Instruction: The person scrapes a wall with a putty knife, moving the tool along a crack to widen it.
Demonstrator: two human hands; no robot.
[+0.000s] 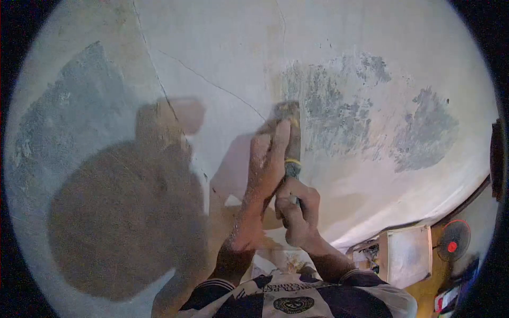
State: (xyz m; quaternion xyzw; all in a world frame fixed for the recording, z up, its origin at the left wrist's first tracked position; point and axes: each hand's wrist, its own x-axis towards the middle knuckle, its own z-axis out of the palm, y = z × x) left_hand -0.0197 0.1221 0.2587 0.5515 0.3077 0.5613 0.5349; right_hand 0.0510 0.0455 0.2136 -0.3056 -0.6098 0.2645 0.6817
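Note:
My right hand (299,204) is closed round the dark greenish handle of what looks like a scraper (295,143), a long, flat tool with a yellow band. Its far end rests against or very near the wall (222,47). Higher up, my left hand (270,156) presses along the tool's left side, its fingers together and partly hidden. Thin cracks run down the pale wall to the left of the tool. Just to the right of it lies a rough grey patch (331,111) where the pale coat is worn away.
Another grey patch (427,132) lies farther right, and a large one (74,100) is at the left. My shadow (127,222) covers the lower left wall. A white box-like piece (408,254) and a fan with a red centre (452,246) stand at lower right.

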